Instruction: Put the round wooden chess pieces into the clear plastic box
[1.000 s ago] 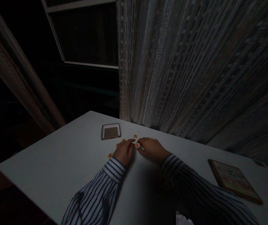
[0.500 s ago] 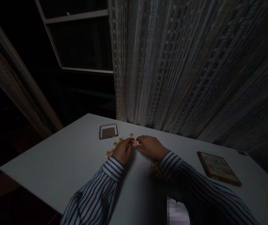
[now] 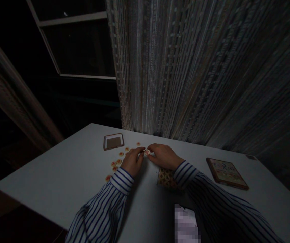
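Between my hands is a small round xiangqi piece (image 3: pixel 147 152), pale with a red character, raised above the table. My right hand (image 3: pixel 165 157) pinches it from the right with thumb and fingers. From the left, my left hand (image 3: pixel 134 162) has thumb and index finger closed at its edge. More pieces with red markings, such as one far piece (image 3: pixel 138 144) and one near piece (image 3: pixel 108 178), lie scattered to the left of my left hand. Under my right wrist stands a patterned heap of round pieces (image 3: pixel 165 178), partly hidden by my sleeve.
A shallow rimmed tray or lid (image 3: pixel 113 148) lies at the back left of the white table (image 3: pixel 46 179). On the right rests a flat box with a printed picture (image 3: pixel 227 172). A pixelated pale object (image 3: pixel 186 226) is at the near edge. A string curtain (image 3: pixel 155 67) hangs behind.
The view has shifted slightly, so the tray, flat box and scattered pieces appear farther left. Both hands stay together at the same piece. More of the heap under my right wrist shows.
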Action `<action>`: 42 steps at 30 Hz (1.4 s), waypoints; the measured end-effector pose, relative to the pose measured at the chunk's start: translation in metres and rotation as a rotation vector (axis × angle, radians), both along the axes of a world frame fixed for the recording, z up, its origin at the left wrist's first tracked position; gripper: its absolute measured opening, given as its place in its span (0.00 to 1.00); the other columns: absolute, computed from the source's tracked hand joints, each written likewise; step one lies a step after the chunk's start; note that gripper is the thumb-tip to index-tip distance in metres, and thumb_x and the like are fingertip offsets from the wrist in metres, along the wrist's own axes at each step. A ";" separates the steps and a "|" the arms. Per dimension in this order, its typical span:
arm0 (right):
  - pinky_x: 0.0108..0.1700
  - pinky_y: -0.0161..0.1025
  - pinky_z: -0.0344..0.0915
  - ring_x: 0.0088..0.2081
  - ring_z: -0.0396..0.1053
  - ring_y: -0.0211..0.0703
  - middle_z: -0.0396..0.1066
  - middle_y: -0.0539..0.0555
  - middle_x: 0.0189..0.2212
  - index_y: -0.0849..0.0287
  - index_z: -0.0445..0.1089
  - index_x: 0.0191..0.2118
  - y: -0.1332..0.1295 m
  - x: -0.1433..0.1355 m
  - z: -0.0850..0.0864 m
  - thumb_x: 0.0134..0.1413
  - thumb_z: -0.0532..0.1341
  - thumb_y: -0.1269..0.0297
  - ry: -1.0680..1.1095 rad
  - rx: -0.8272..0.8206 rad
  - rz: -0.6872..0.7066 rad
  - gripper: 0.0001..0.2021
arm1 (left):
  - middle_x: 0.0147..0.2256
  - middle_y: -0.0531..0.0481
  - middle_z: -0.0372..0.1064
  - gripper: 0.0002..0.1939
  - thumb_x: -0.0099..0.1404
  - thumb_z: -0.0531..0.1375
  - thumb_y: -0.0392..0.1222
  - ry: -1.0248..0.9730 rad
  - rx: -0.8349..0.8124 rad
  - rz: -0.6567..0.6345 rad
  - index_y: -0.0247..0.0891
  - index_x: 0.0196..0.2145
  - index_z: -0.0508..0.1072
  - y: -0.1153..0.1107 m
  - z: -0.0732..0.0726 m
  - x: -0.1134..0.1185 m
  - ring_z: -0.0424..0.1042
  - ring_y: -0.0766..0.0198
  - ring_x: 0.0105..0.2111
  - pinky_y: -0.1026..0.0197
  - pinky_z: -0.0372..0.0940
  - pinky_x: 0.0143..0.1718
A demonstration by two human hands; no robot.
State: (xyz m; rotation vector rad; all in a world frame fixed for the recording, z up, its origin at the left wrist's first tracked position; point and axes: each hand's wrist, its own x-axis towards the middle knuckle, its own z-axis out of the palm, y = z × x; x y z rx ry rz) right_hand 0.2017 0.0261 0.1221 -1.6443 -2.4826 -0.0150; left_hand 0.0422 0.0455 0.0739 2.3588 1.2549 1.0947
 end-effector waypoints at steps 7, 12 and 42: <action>0.40 0.36 0.57 0.42 0.66 0.42 0.70 0.55 0.40 0.59 0.66 0.45 -0.004 0.009 -0.003 0.56 0.50 0.61 0.040 -0.009 -0.031 0.14 | 0.39 0.45 0.73 0.13 0.60 0.52 0.34 -0.024 -0.010 -0.014 0.36 0.43 0.69 -0.001 -0.003 0.009 0.70 0.59 0.42 0.55 0.65 0.44; 0.41 0.35 0.57 0.42 0.66 0.42 0.70 0.55 0.40 0.59 0.66 0.45 -0.005 0.017 -0.011 0.55 0.52 0.62 0.078 -0.021 -0.031 0.14 | 0.39 0.46 0.73 0.13 0.61 0.51 0.34 -0.024 -0.029 -0.025 0.36 0.43 0.70 -0.003 -0.006 0.015 0.70 0.60 0.43 0.55 0.65 0.45; 0.34 0.34 0.62 0.30 0.67 0.38 0.71 0.53 0.31 0.60 0.69 0.38 -0.019 0.044 -0.045 0.52 0.56 0.64 0.379 0.189 -0.023 0.09 | 0.34 0.46 0.76 0.13 0.49 0.63 0.44 -0.854 -0.649 -0.146 0.35 0.32 0.77 -0.003 -0.038 0.054 0.72 0.58 0.37 0.55 0.65 0.44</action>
